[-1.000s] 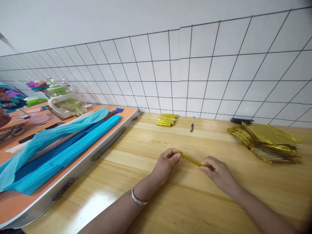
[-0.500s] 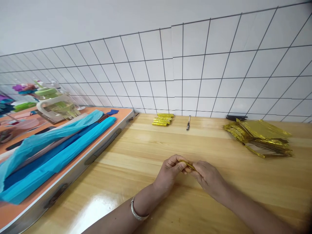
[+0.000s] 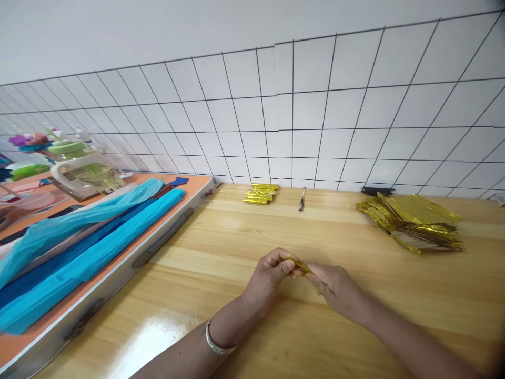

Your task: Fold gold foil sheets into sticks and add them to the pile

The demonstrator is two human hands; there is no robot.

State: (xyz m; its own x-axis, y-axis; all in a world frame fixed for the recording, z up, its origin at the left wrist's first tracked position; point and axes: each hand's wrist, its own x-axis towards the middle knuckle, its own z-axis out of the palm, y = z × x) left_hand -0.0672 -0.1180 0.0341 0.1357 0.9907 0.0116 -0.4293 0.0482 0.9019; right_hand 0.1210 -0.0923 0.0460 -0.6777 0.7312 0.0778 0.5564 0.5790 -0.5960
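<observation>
A narrow folded strip of gold foil paper (image 3: pixel 303 267) is pinched between my two hands, just above the wooden table (image 3: pixel 221 252). My left hand (image 3: pixel 272 273) grips one end with thumb and fingers; a silver bangle sits on that wrist. The other end is between the thumb and fingers of my right hand (image 3: pixel 331 287). Most of the strip is covered by the fingers. Beyond my hands, several rolled gold foil pieces (image 3: pixel 260 193) lie side by side near the wall. A loose stack of gold foil sheets (image 3: pixel 422 210) rests to the right.
A pen (image 3: pixel 302 200) lies near the wall, and a black object (image 3: pixel 377 191) sits behind the foil stack. On the left, an orange-topped raised board (image 3: pixel 199 184) carries blue crepe paper rolls (image 3: pixel 118 237) and a clear jug with a green lid (image 3: pixel 84 163).
My right hand has shifted slightly along the strip, away from the left fingers. Both hands keep their pinch, and the whole view has drifted a little.
</observation>
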